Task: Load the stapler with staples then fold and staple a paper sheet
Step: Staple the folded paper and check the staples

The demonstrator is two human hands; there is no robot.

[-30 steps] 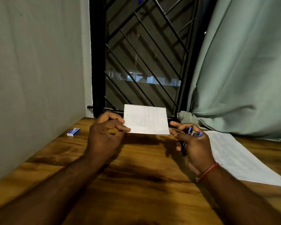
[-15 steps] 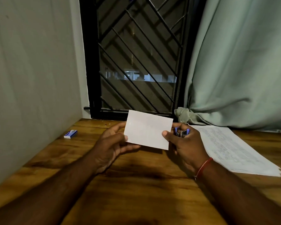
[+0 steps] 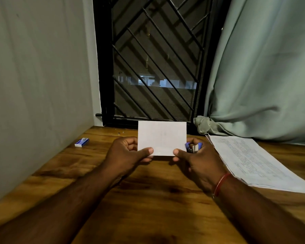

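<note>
Item 1, folded paper sheet (image 3: 162, 138): white, rectangular, standing nearly upright above the desk (image 3: 148, 199), its face turned toward the camera. It is sitting between the two hands, with its lower corners in their grasp and its upper part rising clear of the fingers.

Item 2, left hand (image 3: 128, 154): it is pinching the sheet's lower left corner, with the thumb lying across the near face and the curled fingers tucked behind.

Item 3, right hand (image 3: 197, 159): it is pinching the lower right corner with the thumb on the near face. The remaining fingers are curling round a blue-and-metal stapler (image 3: 194, 147), which is showing just behind the sheet's right edge at the top of the fist. A red thread band (image 3: 221, 184) is circling the wrist.

Item 4, staple box (image 3: 81, 142): small, blue and white, lying flat on the desk well to the left of the left hand, near the wall (image 3: 33, 85).

Item 5, stack of printed sheets (image 3: 253, 161): lying flat on the desk just to the right of the right hand, loosely fanned at its near edge.

Item 6, backdrop beyond the hands: a black window grille (image 3: 153, 59), with a pale green curtain (image 3: 262, 67) hanging to the right, its hem bunching on the desk.
</note>
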